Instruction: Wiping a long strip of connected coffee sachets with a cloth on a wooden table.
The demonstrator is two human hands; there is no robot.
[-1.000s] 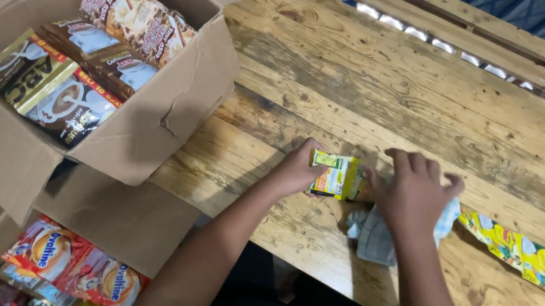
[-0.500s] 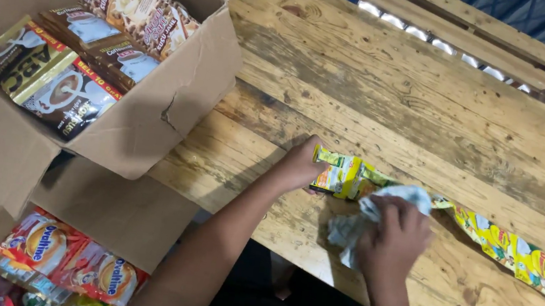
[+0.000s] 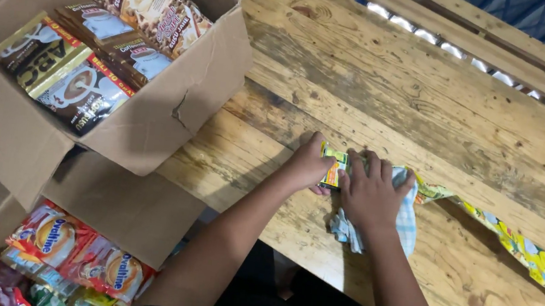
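A strip of yellow and green sachets (image 3: pixel 515 242) is laid across the wooden counter (image 3: pixel 389 91); it is taken as the landmark for this report. Its folded near end (image 3: pixel 332 170) is pinned flat to the counter under the left hand (image 3: pixel 308 167), the fingers extended rather than curled, so the pressure appears intended to keep the folds from springing open; no closed grip is seen. The right hand (image 3: pixel 370 195) is set just beside the left, touching the same folded end, and is pressed palm-down over a pale checked cloth (image 3: pixel 407 223) that bunches out beneath it; whether the cloth is grasped or merely held down cannot be told. The two hands are thus close together, flat on the stack; the loose remainder of the strip trails away from them toward the right edge of the view, lying slack and slightly twisted.

Well apart from the strip, on the far side of the left forearm, an open cardboard box (image 3: pixel 176 101) is observed; brown and gold coffee sachet packs (image 3: pixel 75 83) are stacked inside it, leaning at an angle. Below that box, a second carton flap (image 3: pixel 123 204) is seen, with orange drink sachets (image 3: pixel 76 254) lying in it.
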